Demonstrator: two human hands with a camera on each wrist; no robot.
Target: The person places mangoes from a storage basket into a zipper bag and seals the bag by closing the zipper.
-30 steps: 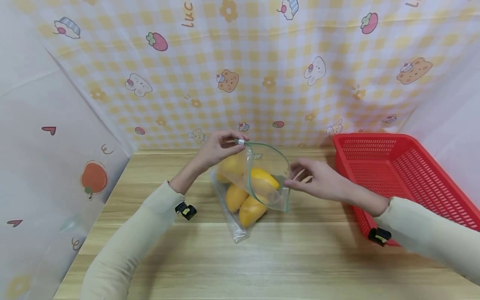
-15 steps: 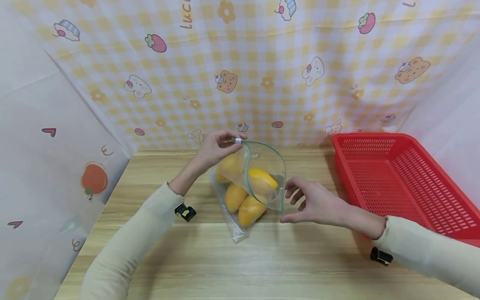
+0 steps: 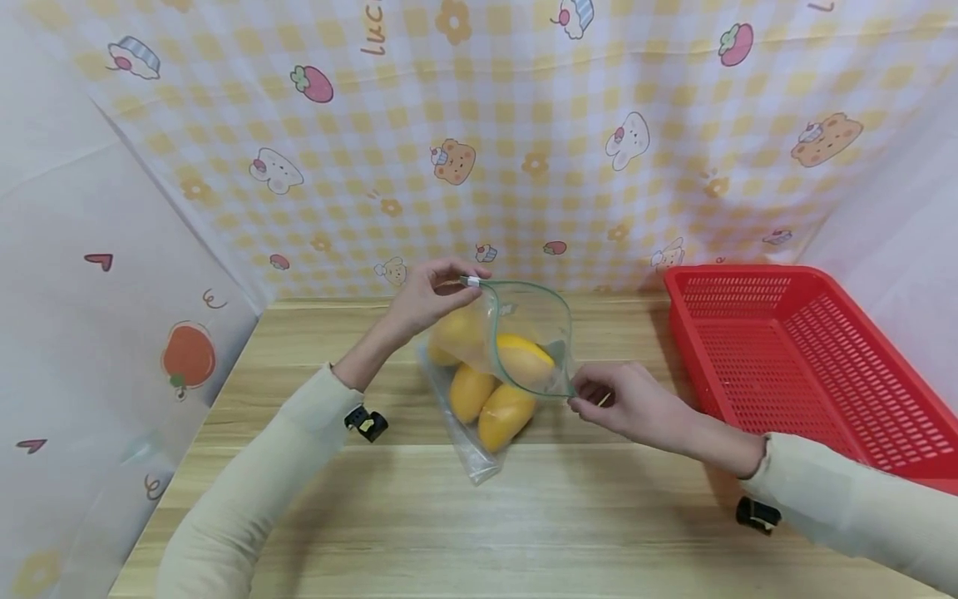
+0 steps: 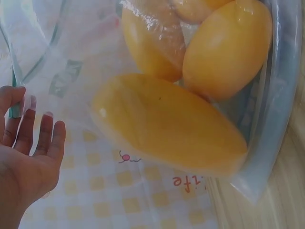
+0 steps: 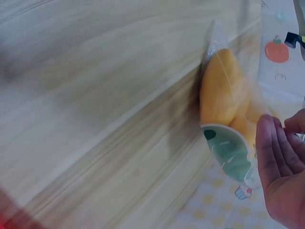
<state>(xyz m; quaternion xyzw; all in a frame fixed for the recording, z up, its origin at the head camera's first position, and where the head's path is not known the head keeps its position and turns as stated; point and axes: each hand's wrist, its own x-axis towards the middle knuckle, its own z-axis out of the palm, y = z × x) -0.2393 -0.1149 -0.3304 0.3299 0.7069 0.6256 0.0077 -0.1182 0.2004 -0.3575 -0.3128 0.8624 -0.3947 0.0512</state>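
Observation:
A clear zip bag (image 3: 535,312) with a green-edged mouth lies on the table, its mouth spread apart. Several yellow mangoes (image 3: 503,416) are inside it; through the plastic they also show as a large mango (image 4: 171,126) in the left wrist view. My left hand (image 3: 430,299) pinches the mouth's far left corner, by the white slider (image 3: 473,282). At the opposite corner, my right hand (image 3: 629,403) pinches the green edge between thumb and fingers. A green printed patch (image 5: 231,152) on the bag shows in the right wrist view.
To the right stands a red perforated basket (image 3: 793,349), close to my right forearm. Behind the wooden table (image 3: 359,516) hangs a checked yellow-and-white cloth (image 3: 524,150). A white sheet (image 3: 97,333) walls the left side.
My right hand let go of the bag's right edge, moved nearer to me with its fingers spread, and now pinches the mouth's near corner. My left hand has kept its hold with little movement.

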